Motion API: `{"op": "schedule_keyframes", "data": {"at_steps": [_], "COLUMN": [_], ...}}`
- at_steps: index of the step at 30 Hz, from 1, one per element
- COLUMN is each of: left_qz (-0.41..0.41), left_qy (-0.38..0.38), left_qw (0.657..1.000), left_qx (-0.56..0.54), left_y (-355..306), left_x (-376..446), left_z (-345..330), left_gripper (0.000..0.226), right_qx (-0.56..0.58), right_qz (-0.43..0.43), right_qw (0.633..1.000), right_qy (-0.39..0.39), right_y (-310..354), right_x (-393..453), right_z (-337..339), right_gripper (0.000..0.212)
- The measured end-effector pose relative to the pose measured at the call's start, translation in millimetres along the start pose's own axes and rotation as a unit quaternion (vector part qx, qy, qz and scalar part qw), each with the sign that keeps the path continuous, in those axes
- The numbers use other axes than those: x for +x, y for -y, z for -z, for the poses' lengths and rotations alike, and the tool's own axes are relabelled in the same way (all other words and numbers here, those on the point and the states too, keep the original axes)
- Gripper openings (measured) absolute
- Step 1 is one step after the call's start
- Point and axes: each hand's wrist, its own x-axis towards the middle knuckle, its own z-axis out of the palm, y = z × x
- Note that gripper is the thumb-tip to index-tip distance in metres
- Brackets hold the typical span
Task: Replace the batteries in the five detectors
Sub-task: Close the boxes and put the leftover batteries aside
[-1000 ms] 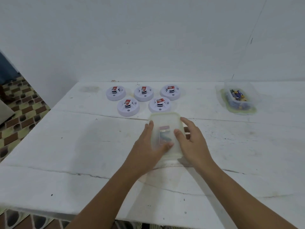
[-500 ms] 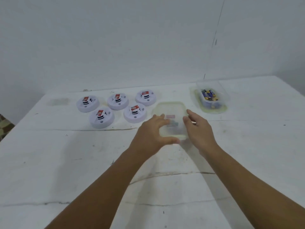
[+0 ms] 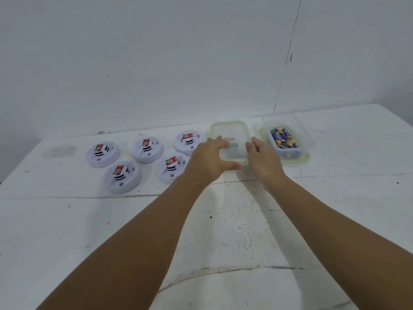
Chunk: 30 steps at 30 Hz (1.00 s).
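Note:
Five white round detectors lie in two rows at the table's back left, one being the detector (image 3: pixel 121 176) nearest me, each with a red battery on top. A clear lidded container (image 3: pixel 230 130) with a few small items inside sits at the back centre. My left hand (image 3: pixel 210 158) grips its left side, and my right hand (image 3: pixel 262 158) holds its right side. Just to the right stands an open clear box (image 3: pixel 307 142) of purple and yellow batteries (image 3: pixel 283 138).
The white table (image 3: pixel 223 231) is cracked and speckled. A white wall (image 3: pixel 201 63) rises directly behind the objects. The detector (image 3: pixel 171 167) in the front row lies close to my left wrist. The battery box rests on a green-rimmed lid (image 3: pixel 299 161).
Both hands have carried the clear container away from me and to the right, from the table's middle to the back beside the battery box. The view has shifted.

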Motion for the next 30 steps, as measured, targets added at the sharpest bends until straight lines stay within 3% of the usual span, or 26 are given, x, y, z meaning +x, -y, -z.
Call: {"op": "schedule_keyframes", "data": {"at_steps": [5,8,11,14,16,19,22,25,30], "left_qz": [0.004,0.001,-0.033,-0.119,-0.175,-0.232,-0.175,-0.109,0.010], "left_qy": [-0.006,0.011,-0.005,-0.115,-0.179,-0.156,-0.062,-0.020,0.014], "left_qw": [1.000,1.000,0.999,0.985,0.967,0.959,0.982,0.989,0.985], "left_qx": [-0.012,0.012,0.013,0.039,0.046,0.036,-0.033,-0.101,-0.172], "left_y": [4,2,-3,-2,-6,-20,-32,-35,-30], "left_x": [9,10,2,-14,-27,-51,-66,-74,-85], "left_z": [-2,2,3,-13,-26,-42,-50,-51,-42], "left_gripper": [0.090,0.088,0.084,0.076,0.056,0.025,0.021,0.028,0.027], "right_qx": [-0.090,-0.200,-0.338,-0.454,-0.509,-0.541,-0.544,-0.526,-0.478], "right_qz": [0.092,0.174,0.182,0.133,0.120,0.125,0.153,0.194,0.172], "right_qw": [0.990,0.953,0.904,0.872,0.848,0.829,0.823,0.828,0.859], "right_qy": [-0.055,-0.145,-0.188,-0.127,-0.083,-0.068,-0.047,-0.012,0.060], "right_y": [-16,-25,-40,-52,-53,-47,-36,-29,-16], "right_x": [-9,-14,-5,3,5,4,-2,-13,-36], "right_z": [9,28,49,65,72,78,78,75,63], "right_gripper": [0.036,0.040,0.056,0.052,0.045,0.036,0.028,0.016,0.025]}}
